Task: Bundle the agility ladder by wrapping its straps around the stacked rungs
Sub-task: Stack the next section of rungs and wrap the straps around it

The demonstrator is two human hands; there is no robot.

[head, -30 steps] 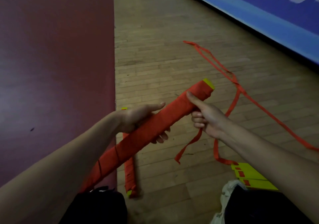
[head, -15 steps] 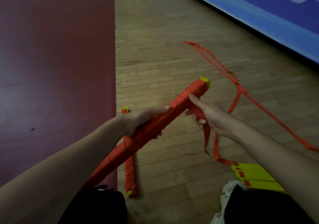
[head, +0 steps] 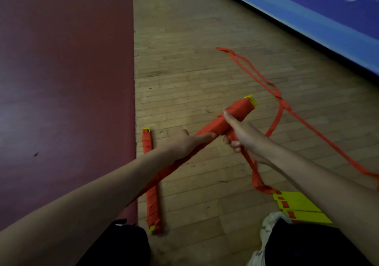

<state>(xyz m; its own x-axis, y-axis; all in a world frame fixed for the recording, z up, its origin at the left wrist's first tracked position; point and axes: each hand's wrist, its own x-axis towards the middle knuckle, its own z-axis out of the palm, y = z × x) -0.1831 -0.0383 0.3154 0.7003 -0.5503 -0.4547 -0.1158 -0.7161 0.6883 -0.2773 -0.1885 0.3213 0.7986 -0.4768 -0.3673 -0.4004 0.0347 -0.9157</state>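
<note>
A long bundle of stacked yellow rungs (head: 239, 111), wrapped in orange strap, slants from lower left to upper right above the wooden floor. My left hand (head: 182, 143) grips its middle, the index finger lying straight along it. My right hand (head: 244, 136) holds the upper part, thumb pressed on top, with fingers curled round the loose orange strap (head: 253, 169) that hangs down from it. The strap runs on across the floor (head: 303, 120) to the right and up toward the wall.
A second wrapped bundle (head: 150, 183) lies on the floor beside a dark red mat (head: 65, 81). Loose yellow rungs (head: 297, 206) lie at lower right by my shoe (head: 270, 222). A blue wall banner (head: 307, 17) runs along the upper right.
The bundle has turned in my hands. My right hand shifted its hold and pulled the strap down under the bundle. The left index finger now lies stretched along it.
</note>
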